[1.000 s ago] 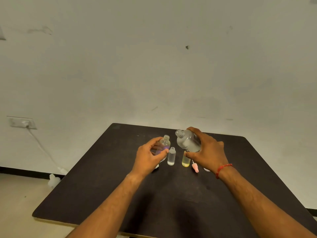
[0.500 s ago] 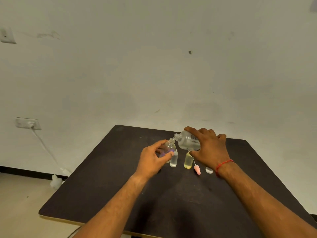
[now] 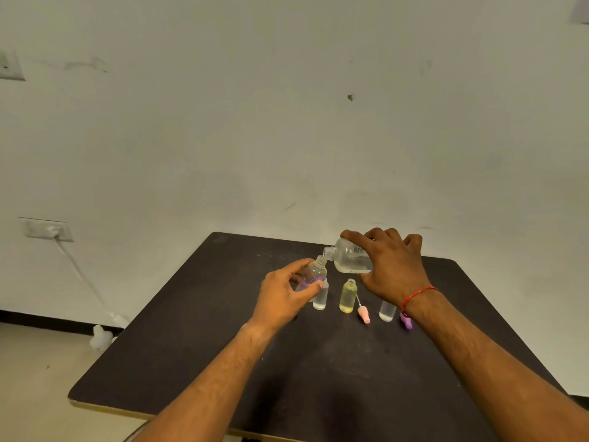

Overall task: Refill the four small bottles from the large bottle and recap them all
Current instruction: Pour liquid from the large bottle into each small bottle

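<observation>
Large bottle (image 3: 350,260) above small bottle (image 3: 317,271), cap (image 3: 364,315) lying right, on table (image 3: 318,378)

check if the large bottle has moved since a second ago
Yes. The large bottle in the right hand has tipped from near upright to nearly flat, its mouth swinging left of the standing yellow bottle to the neck of the purple-tinted bottle.

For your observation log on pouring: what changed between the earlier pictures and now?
The right hand tipped the large bottle from slanted to nearly level, its mouth now at the mouth of the purple-tinted bottle, which the left hand still grips. The yellow bottle and pink cap stayed put on the table.
</observation>
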Action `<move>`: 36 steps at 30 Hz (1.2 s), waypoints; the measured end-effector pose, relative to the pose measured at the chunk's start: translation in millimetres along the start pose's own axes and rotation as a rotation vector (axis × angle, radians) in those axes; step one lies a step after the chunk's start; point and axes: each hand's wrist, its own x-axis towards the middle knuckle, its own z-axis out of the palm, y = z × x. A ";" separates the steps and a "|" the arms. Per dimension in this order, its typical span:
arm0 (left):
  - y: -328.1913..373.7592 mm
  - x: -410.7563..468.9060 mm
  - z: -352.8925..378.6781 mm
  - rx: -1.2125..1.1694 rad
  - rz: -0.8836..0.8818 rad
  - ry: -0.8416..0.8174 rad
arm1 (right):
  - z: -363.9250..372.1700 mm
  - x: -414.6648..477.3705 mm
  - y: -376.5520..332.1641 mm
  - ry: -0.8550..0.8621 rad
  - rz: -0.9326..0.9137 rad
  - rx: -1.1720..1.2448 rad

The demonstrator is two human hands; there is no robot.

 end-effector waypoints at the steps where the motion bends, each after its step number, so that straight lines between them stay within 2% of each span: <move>1: 1.1 0.3 0.0 0.000 0.006 0.004 | -1.0 0.3 0.4 -0.001 -0.001 0.001; 36: -1.1 2.8 3.4 0.018 -0.043 -0.038 | -14.2 5.5 0.5 -0.007 -0.043 -0.066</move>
